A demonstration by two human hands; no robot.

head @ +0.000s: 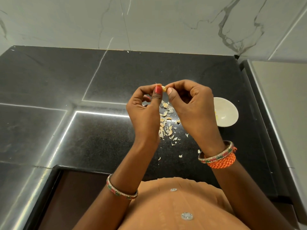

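A small pale garlic clove [164,88] is held up above the black counter between both hands. My left hand [144,112] pinches its left end with thumb and fingertips. My right hand [191,107] pinches its right end with thumb and forefinger. Under the hands lies a heap of papery garlic skins [166,123], with a few flakes scattered toward the counter's front. A small white bowl [227,112] stands just right of my right hand, partly hidden by it.
The black granite counter [99,80] runs to a marble-tiled wall [149,22] at the back. A raised dark ledge with a beige panel [274,105] borders the right side. The counter's front edge [54,168] drops off at lower left.
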